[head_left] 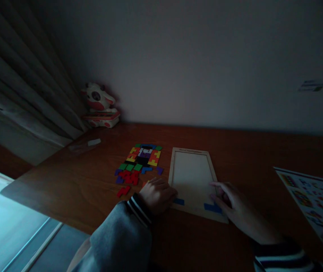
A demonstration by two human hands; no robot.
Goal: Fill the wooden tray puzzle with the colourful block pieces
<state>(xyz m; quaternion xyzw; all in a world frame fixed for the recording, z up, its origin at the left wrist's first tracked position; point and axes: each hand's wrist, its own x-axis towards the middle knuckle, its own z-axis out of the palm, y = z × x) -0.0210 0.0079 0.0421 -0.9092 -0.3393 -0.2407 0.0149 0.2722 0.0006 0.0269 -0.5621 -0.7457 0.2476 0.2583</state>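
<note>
A pale wooden puzzle tray (203, 152) lies flat on the table, with bare wood over most of its inside. At its lower left edge is my left hand (158, 194), its fingers bent and pressed together over the rim; what is under the fingertips is hidden. One blue piece (179, 201) lies by those fingertips in the tray's near left corner. Another blue piece (212, 208) sits in the near right corner, partly beneath my right hand (233, 206). That hand reaches over the right rim with thumb and fingers apart.
Several coloured puzzle pieces (143, 159) lie fitted together left of the tray, with loose red pieces (129, 176) in front. A printed sheet (314, 204) is at right. A toy cow (100, 105) and a clear bag (83, 145) lie further back left, near the curtain (22, 75).
</note>
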